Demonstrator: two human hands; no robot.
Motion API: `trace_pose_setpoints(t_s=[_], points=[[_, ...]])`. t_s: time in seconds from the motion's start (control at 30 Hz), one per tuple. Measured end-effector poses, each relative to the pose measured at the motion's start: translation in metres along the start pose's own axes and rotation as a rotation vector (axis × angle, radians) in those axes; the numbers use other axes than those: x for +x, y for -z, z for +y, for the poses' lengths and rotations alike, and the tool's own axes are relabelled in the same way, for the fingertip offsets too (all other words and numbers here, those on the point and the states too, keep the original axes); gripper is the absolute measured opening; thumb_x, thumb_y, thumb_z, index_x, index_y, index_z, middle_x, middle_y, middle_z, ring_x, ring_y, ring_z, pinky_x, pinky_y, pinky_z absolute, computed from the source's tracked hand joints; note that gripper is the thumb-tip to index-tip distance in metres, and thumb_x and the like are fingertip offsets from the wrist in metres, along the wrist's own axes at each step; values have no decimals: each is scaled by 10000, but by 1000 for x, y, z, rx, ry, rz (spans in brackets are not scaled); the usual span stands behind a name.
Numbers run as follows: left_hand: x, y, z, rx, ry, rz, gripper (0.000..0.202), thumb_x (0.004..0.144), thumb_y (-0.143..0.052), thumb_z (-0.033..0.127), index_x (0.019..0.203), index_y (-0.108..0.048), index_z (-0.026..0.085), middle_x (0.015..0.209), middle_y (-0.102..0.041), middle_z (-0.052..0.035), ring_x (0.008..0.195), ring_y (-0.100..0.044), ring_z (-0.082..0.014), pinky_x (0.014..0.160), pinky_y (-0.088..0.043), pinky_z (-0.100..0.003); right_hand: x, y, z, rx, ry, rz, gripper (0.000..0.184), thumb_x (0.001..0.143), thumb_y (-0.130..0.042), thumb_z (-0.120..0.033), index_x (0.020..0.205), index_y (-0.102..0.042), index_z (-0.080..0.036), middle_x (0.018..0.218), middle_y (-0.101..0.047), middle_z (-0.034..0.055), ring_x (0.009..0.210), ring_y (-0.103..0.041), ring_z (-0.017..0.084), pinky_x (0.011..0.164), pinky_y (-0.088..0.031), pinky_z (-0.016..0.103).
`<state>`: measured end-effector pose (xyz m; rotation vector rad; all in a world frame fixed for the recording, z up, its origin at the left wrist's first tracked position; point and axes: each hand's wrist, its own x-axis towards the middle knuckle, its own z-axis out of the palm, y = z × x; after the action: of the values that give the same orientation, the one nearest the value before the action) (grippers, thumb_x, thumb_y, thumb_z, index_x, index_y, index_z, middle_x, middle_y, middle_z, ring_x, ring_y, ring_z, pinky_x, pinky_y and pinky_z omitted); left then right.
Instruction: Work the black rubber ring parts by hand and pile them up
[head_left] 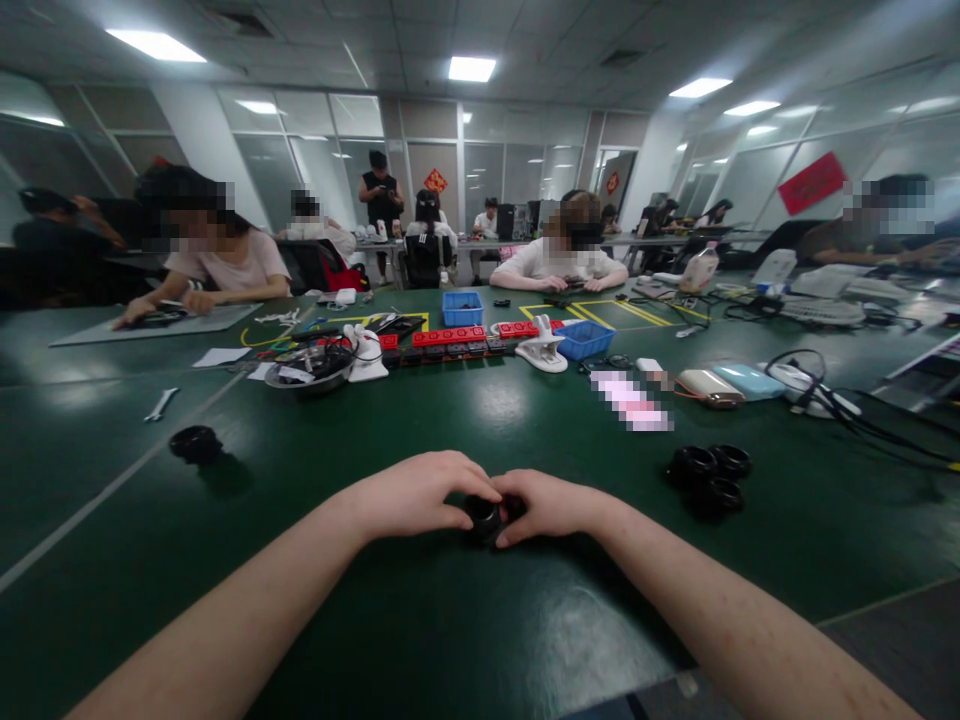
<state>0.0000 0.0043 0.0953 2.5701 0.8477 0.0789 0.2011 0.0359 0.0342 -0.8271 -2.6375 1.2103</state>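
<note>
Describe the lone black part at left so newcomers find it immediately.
On the green table, find the pale line at left. The black part sits just right of it, nearer the camera than the wrench. It stands alone; three similar parts cluster at right.

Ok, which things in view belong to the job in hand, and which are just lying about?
Likely the job:
black ring-shaped part, held by left hand and right hand
three similar black parts, right
single black part, left

Probably just lying about:
wrench
metal bowl, filled
red blocks
blue basket
white stand-like item
</note>
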Motion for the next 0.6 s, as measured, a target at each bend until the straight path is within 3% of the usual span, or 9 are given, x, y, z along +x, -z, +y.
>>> trace_pose_setpoints(t_s=[0.27,0.43,0.6], points=[[1,-2,11,115,75,12,331,772,-658,175,1086,-610,268,1015,-654,-5,968,-565,-182,828,-414,-264,2,-3,-2,-58,-4,31,303,657,-726,-249,917,-598,-161,766,-557,-20,704,-520,131,622,-376,218],[4,-4,22,214,194,23,323,758,-677,234,1071,-608,272,1002,-649,-6,953,-574,-189,820,-429,-283,2,-2,-2,-72,-21,24,317,656,-730,-283,935,-617,-182,765,-585,-26,682,-534,124,598,-372,207],[13,-13,39,325,402,56,264,746,-678,316,935,-635,137,884,-661,-99,864,-600,-274,727,-468,-362,2,-8,-12,-123,-89,96,449,610,-750,-359,989,-586,-182,802,-612,0,684,-545,149,582,-364,224]])
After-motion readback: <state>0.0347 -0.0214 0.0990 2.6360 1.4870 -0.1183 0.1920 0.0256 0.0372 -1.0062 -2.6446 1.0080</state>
